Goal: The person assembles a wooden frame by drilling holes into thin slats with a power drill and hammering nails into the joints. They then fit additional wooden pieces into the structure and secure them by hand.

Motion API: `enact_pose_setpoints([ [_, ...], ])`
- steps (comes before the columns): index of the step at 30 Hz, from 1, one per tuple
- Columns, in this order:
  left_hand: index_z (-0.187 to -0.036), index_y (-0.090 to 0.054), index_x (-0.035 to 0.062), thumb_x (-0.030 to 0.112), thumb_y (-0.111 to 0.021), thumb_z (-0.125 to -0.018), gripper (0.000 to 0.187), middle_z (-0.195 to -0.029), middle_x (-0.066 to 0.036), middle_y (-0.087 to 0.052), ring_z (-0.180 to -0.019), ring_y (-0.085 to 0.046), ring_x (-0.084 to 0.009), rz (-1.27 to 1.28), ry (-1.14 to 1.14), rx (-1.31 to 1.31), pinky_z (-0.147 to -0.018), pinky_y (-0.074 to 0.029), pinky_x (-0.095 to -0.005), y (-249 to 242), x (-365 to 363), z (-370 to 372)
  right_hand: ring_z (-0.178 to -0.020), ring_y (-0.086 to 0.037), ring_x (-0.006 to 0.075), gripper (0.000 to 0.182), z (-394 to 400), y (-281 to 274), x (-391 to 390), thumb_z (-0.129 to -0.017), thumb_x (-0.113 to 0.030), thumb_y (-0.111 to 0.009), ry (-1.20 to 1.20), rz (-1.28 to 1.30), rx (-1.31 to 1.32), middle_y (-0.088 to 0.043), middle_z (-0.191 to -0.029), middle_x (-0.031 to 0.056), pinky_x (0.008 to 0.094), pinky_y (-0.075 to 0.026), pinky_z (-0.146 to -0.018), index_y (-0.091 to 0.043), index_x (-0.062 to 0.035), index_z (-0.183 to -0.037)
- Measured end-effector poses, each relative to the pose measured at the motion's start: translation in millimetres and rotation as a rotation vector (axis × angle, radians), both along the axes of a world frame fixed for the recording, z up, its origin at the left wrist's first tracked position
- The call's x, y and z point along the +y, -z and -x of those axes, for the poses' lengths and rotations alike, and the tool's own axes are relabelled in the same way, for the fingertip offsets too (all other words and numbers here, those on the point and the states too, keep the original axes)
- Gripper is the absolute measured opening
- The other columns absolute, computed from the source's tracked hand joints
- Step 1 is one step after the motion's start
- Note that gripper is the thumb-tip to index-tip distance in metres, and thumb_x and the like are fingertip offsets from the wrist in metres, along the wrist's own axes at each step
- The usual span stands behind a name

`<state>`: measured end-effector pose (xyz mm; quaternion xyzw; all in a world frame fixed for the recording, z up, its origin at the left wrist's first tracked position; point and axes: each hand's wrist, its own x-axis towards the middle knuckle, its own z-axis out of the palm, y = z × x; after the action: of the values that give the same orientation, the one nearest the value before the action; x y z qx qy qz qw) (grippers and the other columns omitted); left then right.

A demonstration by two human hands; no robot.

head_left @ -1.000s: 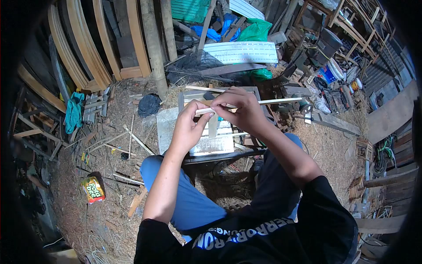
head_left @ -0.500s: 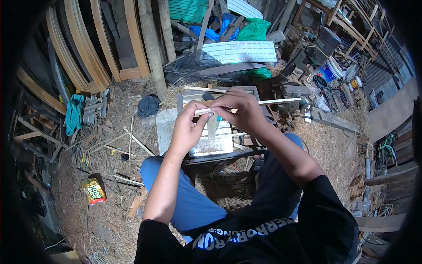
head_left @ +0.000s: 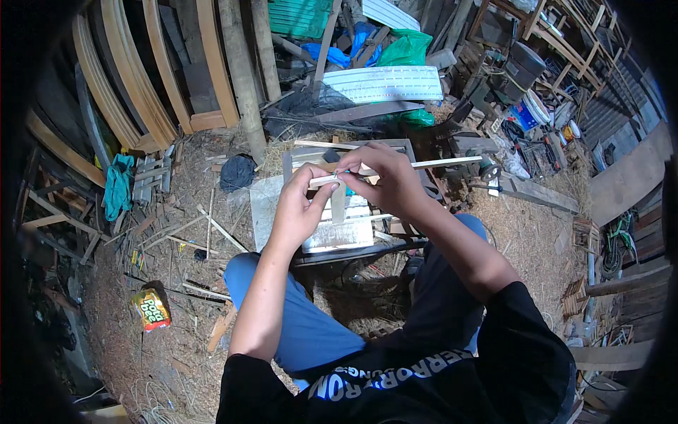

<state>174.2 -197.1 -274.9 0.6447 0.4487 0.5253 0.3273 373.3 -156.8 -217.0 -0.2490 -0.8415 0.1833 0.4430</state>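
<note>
My left hand (head_left: 302, 201) is closed on a small wooden piece (head_left: 322, 181), thumb along its near side. A flat pale wooden strip (head_left: 338, 206) points down from that piece toward the work surface. My right hand (head_left: 381, 177) pinches at the right end of the piece, thumb and finger together. Something small and thin shows at those fingertips, too small to name. Below both hands lies a pale board (head_left: 332, 239) on a low bench. A long thin wooden stick (head_left: 448, 162) extends to the right from behind my right hand.
Wood scraps and shavings cover the ground. To the left lie a yellow snack packet (head_left: 151, 309), a teal cloth (head_left: 119, 187) and a black bundle (head_left: 241, 172). A wooden post (head_left: 244, 85) stands beyond. Tools and a white-blue bucket (head_left: 531, 112) sit at the right.
The right fingertips have shifted slightly at the end of the wooden piece, and a small thin thing shows there more clearly. The left hand keeps its hold. The view has moved a little.
</note>
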Motion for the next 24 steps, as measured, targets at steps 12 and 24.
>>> enact_pose_setpoints([
  [12,-0.105,-0.062,-0.0012,0.008,-0.073,-0.095,0.017,-0.097,-0.01,-0.066,-0.092,-0.062,-0.0175,-0.056,-0.007,0.012,-0.078,-0.049,-0.0291,7,2,2,-0.085,-0.069,0.0205,0.023,-10,-4,-1,-0.083,0.0,-0.08,0.083,-0.052,0.009,-0.074,-0.097,0.0061,0.0335,-0.053,-0.077,-0.072,-0.0058,-0.103],
  [24,-0.102,-0.063,-0.0033,0.002,-0.069,-0.095,0.011,-0.099,-0.011,-0.068,-0.094,-0.064,-0.0183,-0.044,-0.013,-0.035,-0.086,-0.05,-0.0302,5,-1,1,-0.067,-0.058,0.0189,0.03,-92,10,-22,-0.079,0.004,-0.075,0.387,-0.18,0.093,-0.064,-0.079,0.0052,0.0315,-0.046,-0.06,-0.068,-0.0068,-0.107],
])
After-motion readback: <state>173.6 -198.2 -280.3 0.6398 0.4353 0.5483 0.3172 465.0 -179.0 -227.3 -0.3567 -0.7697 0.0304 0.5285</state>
